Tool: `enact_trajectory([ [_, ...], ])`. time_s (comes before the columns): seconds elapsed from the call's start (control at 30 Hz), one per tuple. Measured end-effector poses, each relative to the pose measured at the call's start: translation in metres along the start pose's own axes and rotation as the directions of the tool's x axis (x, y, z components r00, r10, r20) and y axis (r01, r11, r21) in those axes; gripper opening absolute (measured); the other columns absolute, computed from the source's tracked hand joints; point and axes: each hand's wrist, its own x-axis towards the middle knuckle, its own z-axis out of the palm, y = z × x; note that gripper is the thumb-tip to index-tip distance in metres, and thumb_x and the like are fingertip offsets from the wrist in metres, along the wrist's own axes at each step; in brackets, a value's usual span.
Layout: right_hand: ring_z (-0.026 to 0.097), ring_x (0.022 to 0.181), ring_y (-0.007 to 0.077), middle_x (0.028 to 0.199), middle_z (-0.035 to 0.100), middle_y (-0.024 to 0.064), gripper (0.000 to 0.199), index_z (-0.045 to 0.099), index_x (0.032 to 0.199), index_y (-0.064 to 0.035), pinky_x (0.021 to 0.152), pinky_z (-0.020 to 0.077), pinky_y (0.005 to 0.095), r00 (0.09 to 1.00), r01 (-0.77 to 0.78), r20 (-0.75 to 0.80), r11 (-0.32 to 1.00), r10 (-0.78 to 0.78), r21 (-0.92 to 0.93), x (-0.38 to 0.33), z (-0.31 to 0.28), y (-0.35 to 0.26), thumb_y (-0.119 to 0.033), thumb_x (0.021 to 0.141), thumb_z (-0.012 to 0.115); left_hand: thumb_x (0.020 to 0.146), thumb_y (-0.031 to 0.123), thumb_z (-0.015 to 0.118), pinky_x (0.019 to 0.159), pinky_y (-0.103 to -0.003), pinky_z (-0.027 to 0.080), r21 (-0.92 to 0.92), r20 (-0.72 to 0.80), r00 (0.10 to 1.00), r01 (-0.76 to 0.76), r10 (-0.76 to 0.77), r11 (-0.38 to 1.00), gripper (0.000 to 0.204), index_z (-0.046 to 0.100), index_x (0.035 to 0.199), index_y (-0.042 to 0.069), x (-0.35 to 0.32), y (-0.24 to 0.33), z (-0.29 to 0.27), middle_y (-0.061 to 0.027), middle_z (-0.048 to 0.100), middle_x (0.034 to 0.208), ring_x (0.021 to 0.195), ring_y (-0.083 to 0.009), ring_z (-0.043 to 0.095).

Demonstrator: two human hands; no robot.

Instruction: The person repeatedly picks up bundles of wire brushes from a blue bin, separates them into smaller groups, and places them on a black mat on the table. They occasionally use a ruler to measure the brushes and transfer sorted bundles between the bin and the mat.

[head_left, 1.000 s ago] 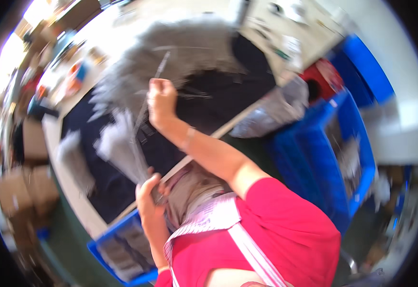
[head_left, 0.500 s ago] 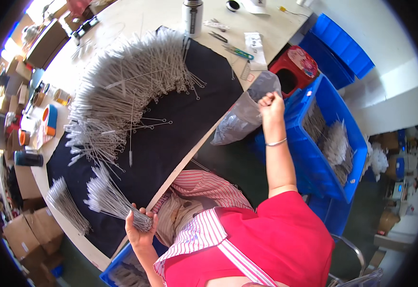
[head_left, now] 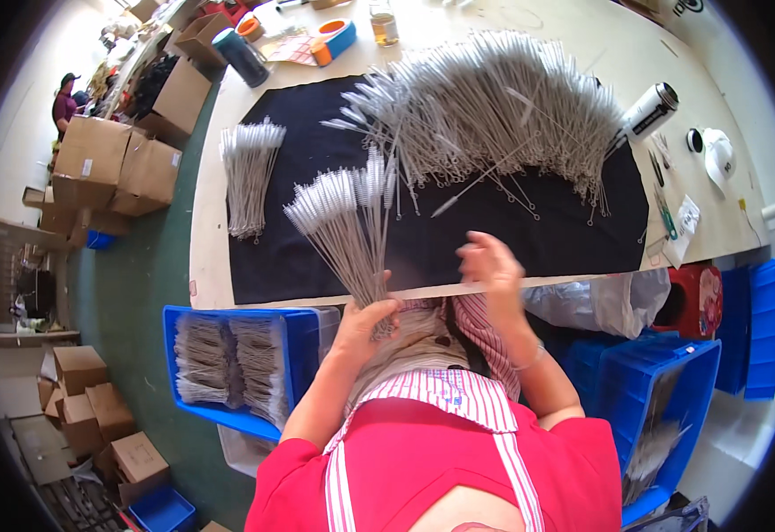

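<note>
My left hand (head_left: 367,326) is closed round the looped wire ends of a bundle of tube brushes (head_left: 345,232), whose white bristle heads fan out above the black cloth (head_left: 316,111). My right hand (head_left: 492,268), slightly blurred, is over the table's near edge; its fingers are apart and nothing shows in them. Beyond it a large pile of tube brushes (head_left: 503,111) spreads over the cloth, wire loops toward me, with a few stray ones at its near side. A smaller stack of brushes (head_left: 252,182) lies at the cloth's left.
Below the table's left edge stands a blue crate (head_left: 170,355) of bundled brushes; another blue crate (head_left: 705,372) is at the right. A grey plastic bag (head_left: 600,300) hangs beside a red bin (head_left: 705,297). A flask (head_left: 652,111), scissors (head_left: 665,213) and tape rolls (head_left: 338,37) lie about the table.
My view has swung to the left. My right hand has left the grey plastic bag and come back to the table's front edge. My left hand still grips the brush bundle, now more upright.
</note>
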Motion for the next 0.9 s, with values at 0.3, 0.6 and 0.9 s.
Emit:
enact_trajectory([
  [0.3, 0.055, 0.065, 0.0056, 0.073, 0.063, 0.0019, 0.02, 0.065, 0.092, 0.0019, 0.058, 0.0451, 0.0221, 0.965, -0.052, 0.259, 0.999, 0.048, 0.009, 0.032, 0.149, 0.029, -0.017, 0.093, 0.06, 0.083, 0.012, 0.067, 0.043, -0.027, 0.045, -0.022, -0.023, 0.946, -0.323, 0.323, 0.946, 0.027, 0.056, 0.105, -0.001, 0.0, 0.001, -0.021, -0.0101, 0.065, 0.084, 0.058, -0.0151, 0.059],
  [0.6, 0.055, 0.062, 0.0042, 0.074, 0.063, -0.0002, 0.021, 0.065, 0.095, -0.0003, 0.056, 0.046, 0.0204, 0.952, -0.164, 0.289, 0.967, 0.103, 0.196, 0.037, 0.175, 0.034, -0.02, 0.094, 0.059, 0.088, 0.022, 0.065, 0.04, -0.027, 0.045, -0.143, -0.057, 0.952, -0.306, 0.301, 0.941, 0.03, 0.052, 0.107, 0.003, 0.006, 0.014, -0.037, -0.0096, 0.063, 0.082, 0.054, -0.016, 0.059],
  [0.9, 0.052, 0.062, 0.0048, 0.074, 0.054, -0.0031, 0.029, 0.058, 0.105, -0.0026, 0.055, 0.0446, 0.0208, 0.888, -0.298, 0.429, 0.919, 0.168, 0.257, 0.047, 0.17, 0.04, -0.018, 0.085, 0.072, 0.09, 0.021, 0.06, 0.038, -0.028, 0.045, -0.068, 0.005, 0.948, -0.316, 0.317, 0.946, 0.033, 0.05, 0.114, 0.001, 0.017, 0.013, -0.044, -0.0113, 0.062, 0.082, 0.051, -0.0161, 0.058],
])
